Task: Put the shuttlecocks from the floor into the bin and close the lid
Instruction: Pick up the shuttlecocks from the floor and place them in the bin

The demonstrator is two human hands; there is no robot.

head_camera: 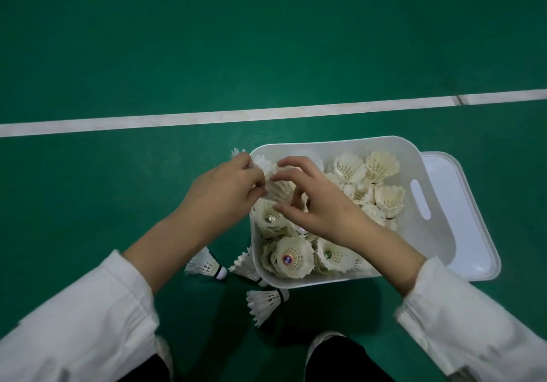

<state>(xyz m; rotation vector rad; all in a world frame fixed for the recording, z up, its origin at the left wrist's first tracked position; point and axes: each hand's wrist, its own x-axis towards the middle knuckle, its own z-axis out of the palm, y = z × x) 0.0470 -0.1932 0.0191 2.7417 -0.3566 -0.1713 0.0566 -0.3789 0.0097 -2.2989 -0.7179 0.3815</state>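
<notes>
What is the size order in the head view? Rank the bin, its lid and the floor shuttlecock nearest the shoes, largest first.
1. bin
2. lid, though the bin hides part of it, so these two may really match
3. shuttlecock, clearly smallest

shuttlecocks (349, 201) in bin (438, 233), lid (473, 218) right

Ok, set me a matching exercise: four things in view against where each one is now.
Things:
1. lid
2. left hand
3. right hand
4. loose shuttlecocks

Places:
A. on the floor by the bin's near left corner
B. at the bin's left rim, gripping a shuttlecock
C. on the floor at the bin's right side
D. fingers spread above the shuttlecocks in the bin

Pairs: 1-C, 2-B, 3-D, 4-A.
</notes>
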